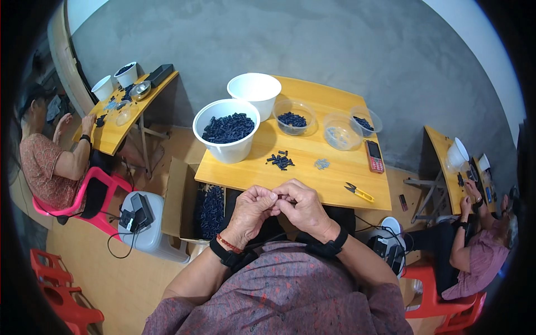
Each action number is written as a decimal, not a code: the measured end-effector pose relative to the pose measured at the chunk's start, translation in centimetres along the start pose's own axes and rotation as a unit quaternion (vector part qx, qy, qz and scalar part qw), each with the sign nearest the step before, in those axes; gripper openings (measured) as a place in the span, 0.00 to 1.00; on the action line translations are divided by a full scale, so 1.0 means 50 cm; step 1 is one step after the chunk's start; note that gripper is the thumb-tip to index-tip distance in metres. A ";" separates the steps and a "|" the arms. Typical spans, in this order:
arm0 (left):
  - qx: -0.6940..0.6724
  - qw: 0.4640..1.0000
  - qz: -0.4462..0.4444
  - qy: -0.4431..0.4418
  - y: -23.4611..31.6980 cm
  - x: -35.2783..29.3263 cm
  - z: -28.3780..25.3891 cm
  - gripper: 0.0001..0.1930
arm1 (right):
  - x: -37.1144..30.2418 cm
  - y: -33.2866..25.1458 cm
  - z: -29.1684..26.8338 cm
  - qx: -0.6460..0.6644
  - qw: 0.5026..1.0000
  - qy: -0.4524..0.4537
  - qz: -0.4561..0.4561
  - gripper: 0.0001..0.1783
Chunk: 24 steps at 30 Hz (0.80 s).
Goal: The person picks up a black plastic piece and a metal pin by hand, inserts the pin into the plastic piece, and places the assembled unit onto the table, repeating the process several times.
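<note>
Left hand (251, 215): pinched closed at thumb and fingertips, meeting the right; contents too hidden to tell.
Right hand (304, 207): likewise pinched closed, knuckles masking the grip.
Table (245, 172) edge: close by the hands; risk of a drop to lap or floor from a weak pinch.
Black pieces (281, 161): in a loose pile beyond the fingertips; could scatter under a brushing knuckle.
Grey pieces (321, 163): heaped just right of the black; could get mixed in by a sideways sweep.
Snips (359, 191): near the right corner, blades apart; could nick a finger on a blind reach.
</note>
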<state>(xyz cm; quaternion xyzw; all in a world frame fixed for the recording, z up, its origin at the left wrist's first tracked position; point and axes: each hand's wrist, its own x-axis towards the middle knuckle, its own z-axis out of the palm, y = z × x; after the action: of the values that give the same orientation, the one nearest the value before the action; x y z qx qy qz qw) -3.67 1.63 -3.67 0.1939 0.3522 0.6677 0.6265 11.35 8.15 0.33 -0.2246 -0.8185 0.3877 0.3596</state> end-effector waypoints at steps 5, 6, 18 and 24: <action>0.004 1.000 0.000 -0.008 -0.007 0.001 -0.013 0.03 | -0.022 0.021 -0.037 -0.037 0.999 0.011 0.031 0.10; 0.008 1.000 -0.011 -0.007 -0.010 0.003 -0.017 0.04 | -0.021 0.052 -0.050 -0.049 0.996 0.064 0.045 0.08; 0.009 0.998 -0.021 0.058 -0.010 0.008 -0.020 0.05 | 0.028 0.179 -0.145 -0.276 0.952 0.127 0.034 0.05; 0.014 0.997 -0.026 0.071 -0.007 0.009 -0.020 0.04 | 0.016 0.179 -0.148 -0.269 0.957 0.103 0.020 0.05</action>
<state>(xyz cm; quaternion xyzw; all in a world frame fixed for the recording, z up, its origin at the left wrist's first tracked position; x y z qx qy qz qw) -4.19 1.85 -4.69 0.1459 0.4100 0.6580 0.6145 17.27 17.52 -3.23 -0.3677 -0.8467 0.1348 0.3602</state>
